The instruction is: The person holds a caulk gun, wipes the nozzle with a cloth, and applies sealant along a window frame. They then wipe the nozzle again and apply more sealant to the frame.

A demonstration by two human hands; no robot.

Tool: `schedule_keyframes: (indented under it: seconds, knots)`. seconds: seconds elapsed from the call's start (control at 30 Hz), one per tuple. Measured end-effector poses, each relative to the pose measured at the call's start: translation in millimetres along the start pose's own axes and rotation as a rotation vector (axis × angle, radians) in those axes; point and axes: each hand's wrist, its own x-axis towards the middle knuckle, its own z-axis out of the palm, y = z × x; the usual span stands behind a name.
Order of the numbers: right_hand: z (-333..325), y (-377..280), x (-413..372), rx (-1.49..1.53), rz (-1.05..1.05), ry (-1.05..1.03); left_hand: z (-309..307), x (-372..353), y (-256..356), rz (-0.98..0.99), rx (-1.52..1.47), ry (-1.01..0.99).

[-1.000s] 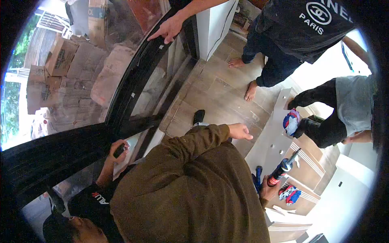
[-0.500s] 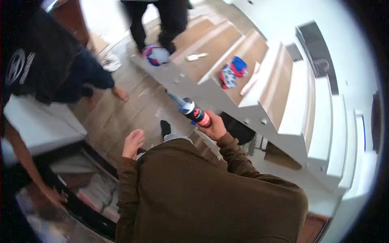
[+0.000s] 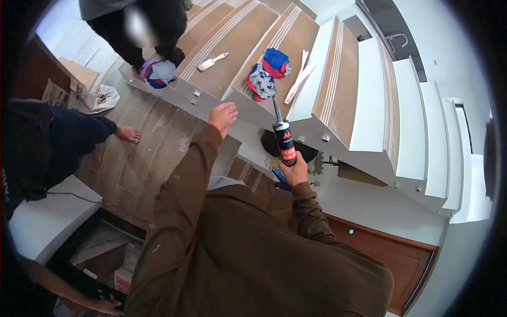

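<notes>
In the head view, my right hand [image 3: 294, 170] is wrapped round the lower end of a black and red silicone sealant tube [image 3: 285, 138]. Its grey nozzle points up towards the edge of a stair tread. Blue parts show just below that hand, but I cannot make out what they belong to. My left hand [image 3: 223, 117] is raised with nothing in it, fingers stretched out, in front of the stair side. Beyond the nozzle lie a grey patterned rag [image 3: 261, 83] and a blue and red rag [image 3: 277, 61] on the tread. A paintbrush [image 3: 212, 62] rests on another tread.
White stairs [image 3: 369, 95] with brown covered treads rise to the right. White strips [image 3: 299, 79] lie near the rags. A person [image 3: 132, 26] stands by a bundled cloth [image 3: 158, 72] at the top left; another person's foot [image 3: 128, 134] is on the tiled floor.
My view has turned towards the stairs. The left hand has moved up and forward to the stair side. The right hand still holds the sealant tube, now more upright and nearer the rags.
</notes>
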Motion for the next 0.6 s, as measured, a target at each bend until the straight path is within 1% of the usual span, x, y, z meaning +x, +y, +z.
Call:
schedule_keyframes:
  seconds: [0.13, 0.23, 0.37, 0.47, 0.57, 0.6]
  knots:
    - [-4, 14, 22, -0.094, 0.099, -0.022, 52, 53, -26, -0.093, -0.105, 0.122]
    - [-2, 18, 36, -0.129, 0.153, -0.069, 75, 71, -34, -0.148, -0.153, 0.227]
    - [4, 17, 52, -0.151, 0.181, -0.130, 87, 87, -39, -0.250, -0.185, 0.331]
    - [8, 18, 61, -0.149, 0.197, -0.182, 88, 95, -48, -0.288, -0.238, 0.412]
    - [10, 16, 68, -0.142, 0.196, -0.213, 90, 101, -49, -0.312, -0.165, 0.467]
    - [10, 15, 69, -0.139, 0.201, -0.217, 92, 102, -48, -0.292, -0.146, 0.464]
